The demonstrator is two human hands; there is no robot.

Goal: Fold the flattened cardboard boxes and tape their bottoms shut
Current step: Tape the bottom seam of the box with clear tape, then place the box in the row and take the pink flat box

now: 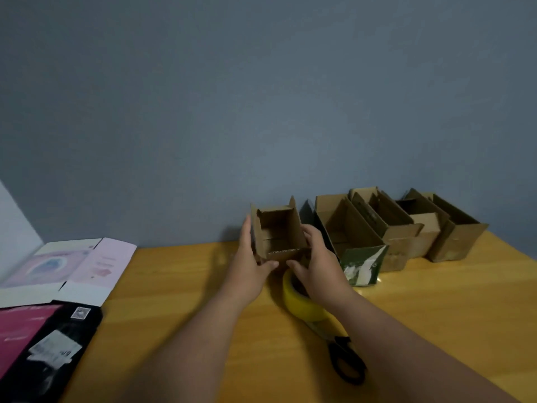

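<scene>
A small brown cardboard box [277, 231] stands upright and open-topped at the back of the wooden table [180, 301], close to the wall. My left hand [250, 257] holds its left side and my right hand [315, 257] holds its right side, thumbs meeting at the front lower edge. A yellow tape roll [299, 303] lies on the table just in front of the box, partly under my right wrist. Black-handled scissors [345, 362] lie nearer to me, beside my right forearm.
Several folded open boxes [406, 225] stand in a row along the wall to the right, the nearest one green and white [361, 263]. Flattened pink-white [87, 266] and black-pink [43, 344] cartons lie at the left table edge.
</scene>
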